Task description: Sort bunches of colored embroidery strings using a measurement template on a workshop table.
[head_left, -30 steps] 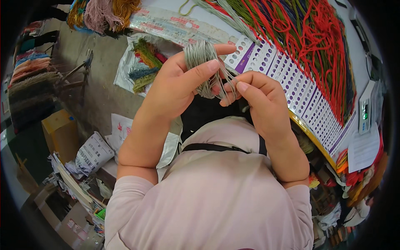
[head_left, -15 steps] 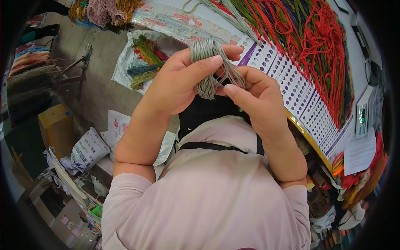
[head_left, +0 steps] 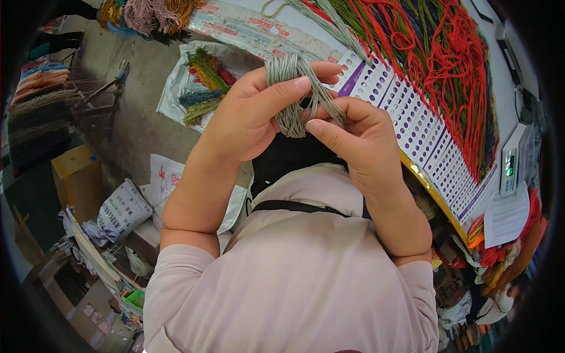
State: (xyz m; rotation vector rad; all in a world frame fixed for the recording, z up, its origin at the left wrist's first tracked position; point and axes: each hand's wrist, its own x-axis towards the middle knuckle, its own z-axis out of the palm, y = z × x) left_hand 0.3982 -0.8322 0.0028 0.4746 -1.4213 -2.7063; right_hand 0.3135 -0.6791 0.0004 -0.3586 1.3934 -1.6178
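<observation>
A looped bundle of grey-green thread (head_left: 289,97) is held up in front of my body, above my lap. My left hand (head_left: 253,112) grips it, with the thumb lying across the strands and the fingers behind and through the loops. From the other side, my right hand (head_left: 362,126) pinches strands at the bundle's right edge between thumb and bent fingers. Its thumb tip rests close to the lower loops. The fingers behind the bundle are partly hidden by the thread.
Red and olive threads (head_left: 435,65) lie across a white chart with purple dots (head_left: 421,126) on the table at right. A digital scale (head_left: 509,165) and paper sheet (head_left: 507,217) sit at its edge. A bag of coloured threads (head_left: 176,100) and a cardboard box (head_left: 76,182) are on the left.
My right thumb has shifted slightly left toward the lower loops. The strands at the bundle's right side are drawn closer together. My left hand keeps its grip.
</observation>
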